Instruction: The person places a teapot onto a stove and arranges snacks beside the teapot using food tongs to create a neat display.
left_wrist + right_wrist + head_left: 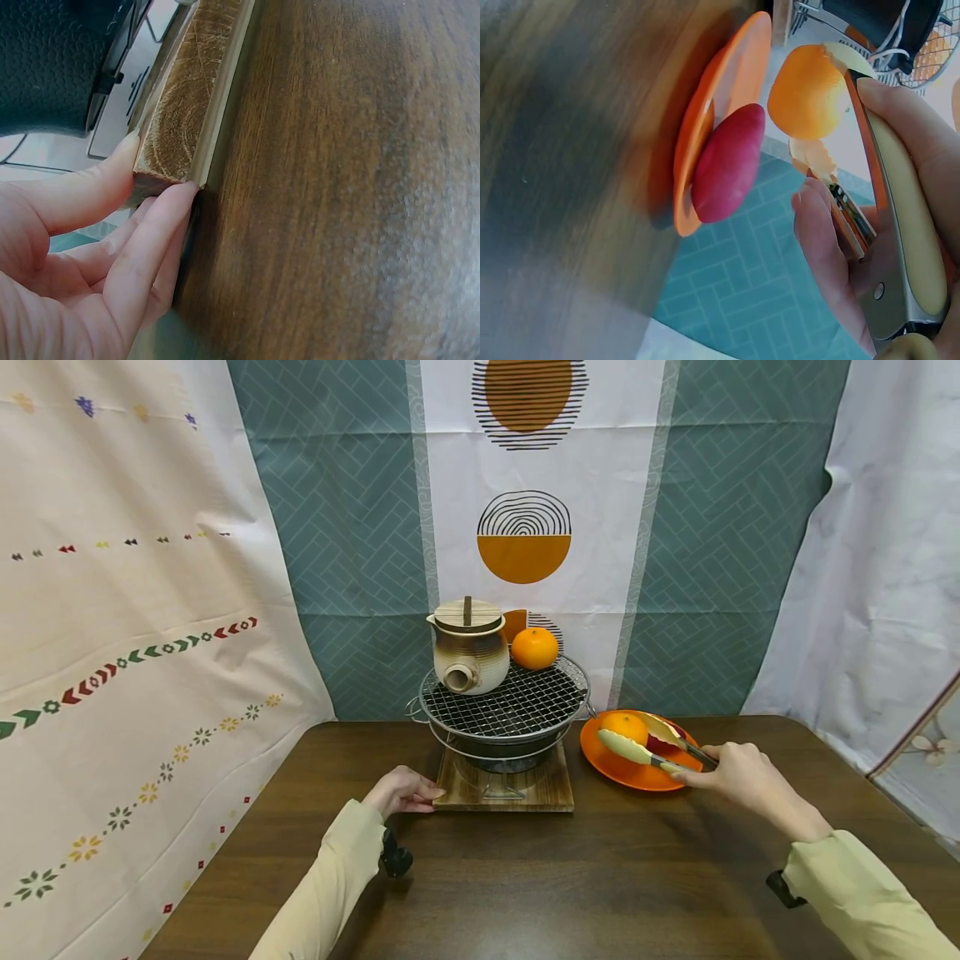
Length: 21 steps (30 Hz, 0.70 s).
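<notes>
while the left grip [405, 791] pinches the wooden board [468, 787] beneath the round grill [517, 706], the right grip [753, 781] is wrapped round tongs [626, 747]. between their tips, an orange fruit [622, 724] hangs above the orange plate [637, 779], where a red sweet potato [730, 165] lies.

Orange fruit [621, 726], cream-tipped tongs [633, 752]

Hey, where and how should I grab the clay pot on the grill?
Probably by its stubby side handle, coming from the front: it juts from the pot toward the person, with nothing standing before it. The orange sits close on the right, so that side looks tighter.
</notes>
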Tool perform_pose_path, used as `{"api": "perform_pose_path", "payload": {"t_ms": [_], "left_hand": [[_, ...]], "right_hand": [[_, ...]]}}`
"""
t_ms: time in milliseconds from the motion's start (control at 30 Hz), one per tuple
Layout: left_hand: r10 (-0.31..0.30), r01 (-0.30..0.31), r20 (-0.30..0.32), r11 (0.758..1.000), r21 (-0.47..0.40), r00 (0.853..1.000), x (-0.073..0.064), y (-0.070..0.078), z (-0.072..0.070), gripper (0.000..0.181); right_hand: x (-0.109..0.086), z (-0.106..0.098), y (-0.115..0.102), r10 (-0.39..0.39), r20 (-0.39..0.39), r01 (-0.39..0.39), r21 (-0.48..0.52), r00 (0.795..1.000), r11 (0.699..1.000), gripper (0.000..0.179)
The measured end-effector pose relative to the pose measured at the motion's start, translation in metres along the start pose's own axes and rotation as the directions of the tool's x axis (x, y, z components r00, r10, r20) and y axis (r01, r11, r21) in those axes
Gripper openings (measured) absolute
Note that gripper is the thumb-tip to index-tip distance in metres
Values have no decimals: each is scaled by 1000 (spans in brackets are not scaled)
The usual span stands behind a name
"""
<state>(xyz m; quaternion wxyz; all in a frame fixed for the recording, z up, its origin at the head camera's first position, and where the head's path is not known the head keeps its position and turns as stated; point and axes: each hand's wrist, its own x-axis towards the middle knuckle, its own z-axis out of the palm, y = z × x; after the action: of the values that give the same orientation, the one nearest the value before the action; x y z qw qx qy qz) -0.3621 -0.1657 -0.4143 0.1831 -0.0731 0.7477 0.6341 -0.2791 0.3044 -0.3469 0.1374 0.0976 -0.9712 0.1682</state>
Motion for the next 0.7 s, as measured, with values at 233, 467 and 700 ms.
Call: {"api": "perform_pose_path", "payload": {"t_ms": [233, 467, 700], "left_hand": [[-3, 3, 1, 1000, 3, 1000, 0, 0, 0, 36], [-9, 9, -5, 1000, 0, 1000, 0, -1, 1, 34], [-7, 7, -8, 1000, -2, 1000, 1, 0, 1, 35]], "right_hand": [[0, -8, -2, -6, -12, 6, 13, 1000, 1000, 43], [0, -16, -1, 40, 19, -40, 31, 999, 999, 60], [2, -23, 2, 53, 11, -53, 35, 999, 998, 74]]}}
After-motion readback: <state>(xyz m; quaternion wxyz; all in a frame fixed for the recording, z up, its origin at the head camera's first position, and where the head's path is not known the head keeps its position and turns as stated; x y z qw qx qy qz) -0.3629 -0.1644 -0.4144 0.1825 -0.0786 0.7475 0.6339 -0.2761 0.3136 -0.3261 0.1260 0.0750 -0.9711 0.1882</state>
